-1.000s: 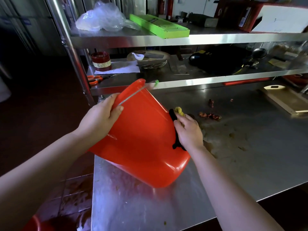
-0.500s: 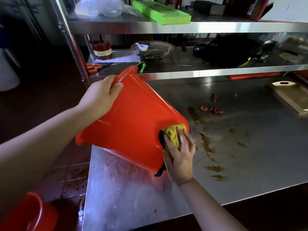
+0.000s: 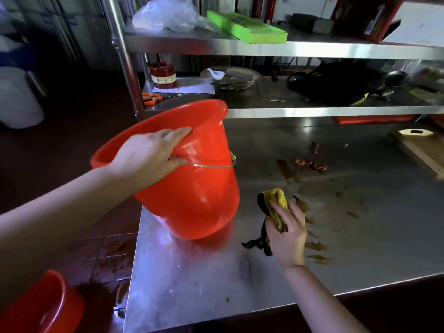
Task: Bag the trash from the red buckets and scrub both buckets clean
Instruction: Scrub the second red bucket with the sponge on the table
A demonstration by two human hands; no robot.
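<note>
Clasping the red bucket by its rim, over the wire handle, with the left grip. Tilting it, base at the worktop's nine-o'clock edge, long axis running from five to eleven o'clock, mouth pointing toward eleven, showing only red wall inside. Clenching a yellow cloth in the right grip, just beside at three o'clock. Seeing a second red bucket on the floor at seven o'clock, contents hidden.

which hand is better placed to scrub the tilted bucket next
Right. The right hand grips the yellow cloth beside the red bucket; the left hand is busy holding it tilted by the rim.
</note>
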